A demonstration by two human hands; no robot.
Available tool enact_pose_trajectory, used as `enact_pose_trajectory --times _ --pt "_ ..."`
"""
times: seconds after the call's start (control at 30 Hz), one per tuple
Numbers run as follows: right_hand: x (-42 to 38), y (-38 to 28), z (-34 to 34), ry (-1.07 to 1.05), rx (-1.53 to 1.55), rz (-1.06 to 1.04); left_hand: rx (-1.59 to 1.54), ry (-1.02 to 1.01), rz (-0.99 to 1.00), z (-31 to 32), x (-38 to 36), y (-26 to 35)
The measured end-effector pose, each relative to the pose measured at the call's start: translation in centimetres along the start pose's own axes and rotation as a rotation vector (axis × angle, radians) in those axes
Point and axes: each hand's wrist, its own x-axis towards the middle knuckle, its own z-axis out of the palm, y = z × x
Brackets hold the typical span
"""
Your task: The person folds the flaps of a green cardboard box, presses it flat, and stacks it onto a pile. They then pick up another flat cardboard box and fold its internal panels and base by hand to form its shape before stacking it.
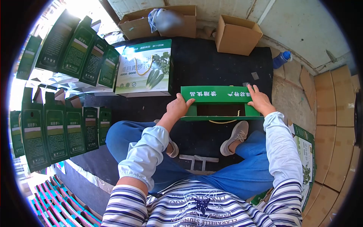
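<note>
A green carton (221, 94) with white lettering stands between my knees, its top open in the middle, with a yellow cord handle (222, 121) along the side nearest me. My left hand (179, 106) grips its left end, thumb on the green top panel. At the right end, my right hand (259, 100) lies over the panel's edge with its fingers apart. Whether either hand presses on the carton's hidden sides cannot be seen. Up and to the left stands a finished-looking white and green carton (143, 70) with a yellow cord.
Rows of green cartons (55, 130) stand at the left. Brown boxes (239, 36) are along the back wall, and brown cartons (326, 98) are stacked at the right. A blue bottle (281, 59) lies at the back right. Black cloth (196, 64) covers the floor.
</note>
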Motion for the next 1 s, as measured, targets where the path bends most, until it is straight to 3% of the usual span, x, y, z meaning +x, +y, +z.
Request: enact_pose_trajectory --times 0.47,0.6,0.8,1.0 --pt "-1.3 1.8 -1.4 -0.016 0.262 -0.021 -0.071 -0.089 0.026 -2.7 -1.2 0.4" --pt "-1.1 2.1 -1.0 -0.012 0.284 -0.034 -0.008 0.004 0.076 -1.7 -0.9 0.2" --pt "-1.2 0.7 -1.8 0.011 0.056 -0.054 0.105 0.08 0.241 -2.3 -0.4 0.4" --pt "-0.9 0.1 -1.3 0.062 -0.028 -0.076 0.233 0.066 0.236 -1.7 0.2 0.8"
